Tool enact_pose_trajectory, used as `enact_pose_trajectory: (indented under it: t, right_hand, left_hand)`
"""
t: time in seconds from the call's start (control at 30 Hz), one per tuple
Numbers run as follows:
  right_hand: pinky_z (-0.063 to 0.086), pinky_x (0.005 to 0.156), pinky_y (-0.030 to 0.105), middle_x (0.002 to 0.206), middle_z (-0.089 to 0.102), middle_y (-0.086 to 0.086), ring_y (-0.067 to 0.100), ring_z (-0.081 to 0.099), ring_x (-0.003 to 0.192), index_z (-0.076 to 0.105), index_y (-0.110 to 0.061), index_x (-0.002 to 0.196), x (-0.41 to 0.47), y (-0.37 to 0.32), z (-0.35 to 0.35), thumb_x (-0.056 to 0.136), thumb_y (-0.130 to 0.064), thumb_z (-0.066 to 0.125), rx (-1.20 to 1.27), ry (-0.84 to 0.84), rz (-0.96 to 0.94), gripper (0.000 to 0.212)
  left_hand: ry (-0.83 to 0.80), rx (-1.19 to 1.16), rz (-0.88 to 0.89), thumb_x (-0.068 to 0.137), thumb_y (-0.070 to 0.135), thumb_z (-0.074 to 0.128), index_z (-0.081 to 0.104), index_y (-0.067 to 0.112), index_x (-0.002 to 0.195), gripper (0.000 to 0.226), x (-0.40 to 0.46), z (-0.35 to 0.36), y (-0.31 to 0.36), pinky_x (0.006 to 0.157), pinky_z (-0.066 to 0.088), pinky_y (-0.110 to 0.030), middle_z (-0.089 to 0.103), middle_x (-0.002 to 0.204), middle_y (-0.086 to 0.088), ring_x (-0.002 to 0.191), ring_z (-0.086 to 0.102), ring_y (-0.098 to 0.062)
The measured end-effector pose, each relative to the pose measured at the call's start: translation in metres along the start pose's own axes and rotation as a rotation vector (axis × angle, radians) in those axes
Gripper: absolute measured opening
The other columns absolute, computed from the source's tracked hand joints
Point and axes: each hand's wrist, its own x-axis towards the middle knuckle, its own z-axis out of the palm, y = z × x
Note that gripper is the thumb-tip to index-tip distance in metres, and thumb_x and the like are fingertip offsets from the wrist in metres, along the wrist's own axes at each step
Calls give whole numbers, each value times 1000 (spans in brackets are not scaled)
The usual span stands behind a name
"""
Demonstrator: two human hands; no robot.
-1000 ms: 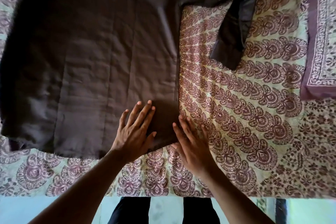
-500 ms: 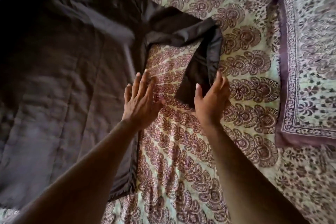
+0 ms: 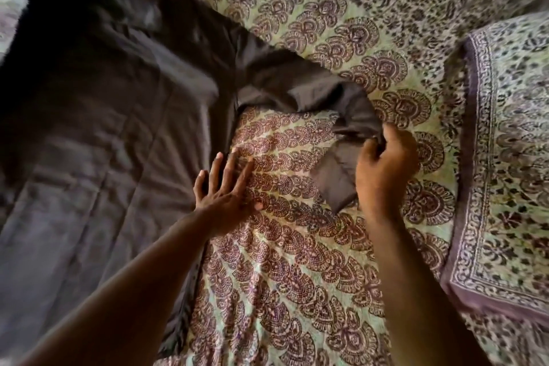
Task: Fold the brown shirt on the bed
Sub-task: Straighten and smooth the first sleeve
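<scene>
The brown shirt (image 3: 98, 134) lies spread flat over the left half of the bed. Its right sleeve (image 3: 303, 92) runs out to the right and bends back down toward me. My right hand (image 3: 383, 169) grips the sleeve at the bend, fingers curled round the cloth, and the cuff end hangs just left of that hand. With fingers straight, my left hand (image 3: 225, 187) presses flat on the shirt's right side edge where it meets the bedsheet (image 3: 297, 261).
The bed is covered by a patterned maroon and pale green sheet. A pillow (image 3: 505, 157) in a matching print with a purple border lies at the right.
Both hands moved up from the shirt's lower hem to the sleeve area. My right hand has closed on the sleeve and lifted it slightly. The view tilted farther up the bed.
</scene>
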Motion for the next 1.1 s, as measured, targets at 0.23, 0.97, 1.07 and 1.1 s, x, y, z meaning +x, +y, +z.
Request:
enact_pose_trajectory:
  t: [0.23, 0.97, 1.07, 1.1]
  right_hand:
    - [47, 88, 18, 120, 58, 24, 28, 58, 106, 69, -9, 128, 43, 24, -42, 98, -14, 47, -142, 153, -269, 38]
    - [38, 109, 66, 144, 47, 17, 40, 50, 131, 28, -20, 153, 56, 20, 28, 95, -31, 71, -542, -726, 184, 73]
    - [41, 107, 62, 121, 66, 11, 37, 65, 114, 36, -16, 142, 40, 18, 30, 97, -20, 67, -529, -714, 203, 54]
    - [42, 106, 61, 117, 68, 9, 36, 66, 112, 43, -15, 135, 33, 21, 29, 97, -17, 66, -526, -704, 207, 44]
  left_hand:
    - [-54, -13, -25, 86, 86, 32, -46, 56, 136, 97, 0, -5, 5, 123, -12, -56, -61, 144, 14, 144, -46, -20]
    - [-157, -49, 0, 85, 89, 28, -47, 54, 137, 99, 2, -11, 2, 122, -14, -60, -62, 144, 12, 144, -48, -27]
    - [-143, -52, 3, 83, 90, 27, -45, 53, 141, 100, 3, -11, 2, 122, -13, -61, -62, 145, 12, 144, -48, -28]
    - [-142, -54, 7, 82, 90, 27, -43, 52, 142, 100, 3, -11, 2, 122, -14, -61, -62, 145, 12, 144, -48, -28]
